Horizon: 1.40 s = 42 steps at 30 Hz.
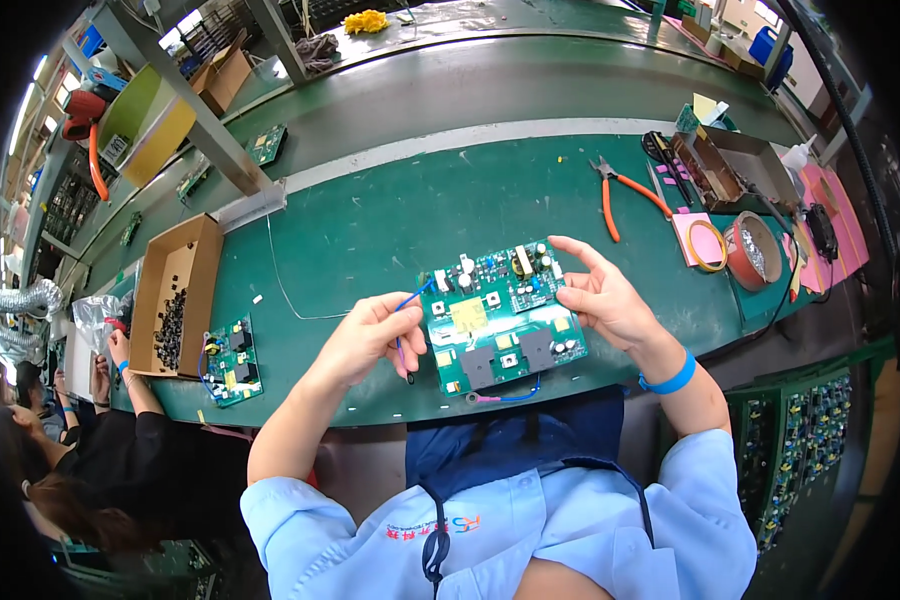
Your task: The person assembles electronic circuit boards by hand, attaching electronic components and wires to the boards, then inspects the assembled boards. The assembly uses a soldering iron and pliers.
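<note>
A green circuit board (510, 318) is tilted up in front of me, above the near edge of the green bench. My right hand (608, 300) grips its right edge, thumb on the face and index finger stretched along the upper corner. At the upper left of the board a blue wire (417, 293) comes off and runs to my left hand (375, 338), whose thumb and fingers are closed on it. A dark wire end hangs below those fingers. Along the lower edge another blue wire (523, 397) ends in a ring terminal (473, 398).
At the left stand a second circuit board (232, 362) and a cardboard box (198, 290) of small black parts. Orange-handled cutters (610, 190), a yellow ring (708, 246), a round red container (753, 250) and a brown tray (745, 165) lie right. A co-worker's hand (118, 348) shows far left.
</note>
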Available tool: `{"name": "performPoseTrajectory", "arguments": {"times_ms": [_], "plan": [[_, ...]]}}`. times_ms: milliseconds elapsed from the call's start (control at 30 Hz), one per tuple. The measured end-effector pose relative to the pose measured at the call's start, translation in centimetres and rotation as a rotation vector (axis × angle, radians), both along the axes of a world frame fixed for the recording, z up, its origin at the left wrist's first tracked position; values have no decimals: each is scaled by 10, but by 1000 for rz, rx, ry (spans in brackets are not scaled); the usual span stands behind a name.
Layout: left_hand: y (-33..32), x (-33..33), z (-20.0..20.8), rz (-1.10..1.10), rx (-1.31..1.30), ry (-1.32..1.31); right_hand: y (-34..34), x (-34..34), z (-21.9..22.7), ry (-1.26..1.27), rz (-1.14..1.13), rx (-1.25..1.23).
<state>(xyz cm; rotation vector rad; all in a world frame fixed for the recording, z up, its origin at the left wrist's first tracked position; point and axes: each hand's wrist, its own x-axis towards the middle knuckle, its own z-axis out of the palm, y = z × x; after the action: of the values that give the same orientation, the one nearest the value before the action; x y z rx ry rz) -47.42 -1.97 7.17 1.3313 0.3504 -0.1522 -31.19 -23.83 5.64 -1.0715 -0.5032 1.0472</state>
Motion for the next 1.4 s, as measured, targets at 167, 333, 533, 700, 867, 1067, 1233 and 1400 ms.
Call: {"name": "performPoseTrajectory", "arguments": {"times_ms": [167,333,533,700,867,1067,1233,1400], "plan": [[-16,0,-12,62,308,57,-5,-3,-5,-352,9,-125],[-16,-8,-29,107,644,11,-14,-3,-17,-927,-93,-274],[-26,-23,-30,143,110,141,-6,-30,-43,-121,-53,-115],[-19,-12,-27,120,-65,235,1,-39,-43,-71,-120,-22],[-26,-1,-33,156,-153,204,0,-44,-68,-128,-295,130],[-23,-27,-38,94,-124,4,13,-55,-80,-356,-380,306],[-71,-25,-15,105,228,161,-8,-69,-69,-243,-375,343],[-85,-7,3,182,291,161,-24,-70,-55,-191,-462,419]]}}
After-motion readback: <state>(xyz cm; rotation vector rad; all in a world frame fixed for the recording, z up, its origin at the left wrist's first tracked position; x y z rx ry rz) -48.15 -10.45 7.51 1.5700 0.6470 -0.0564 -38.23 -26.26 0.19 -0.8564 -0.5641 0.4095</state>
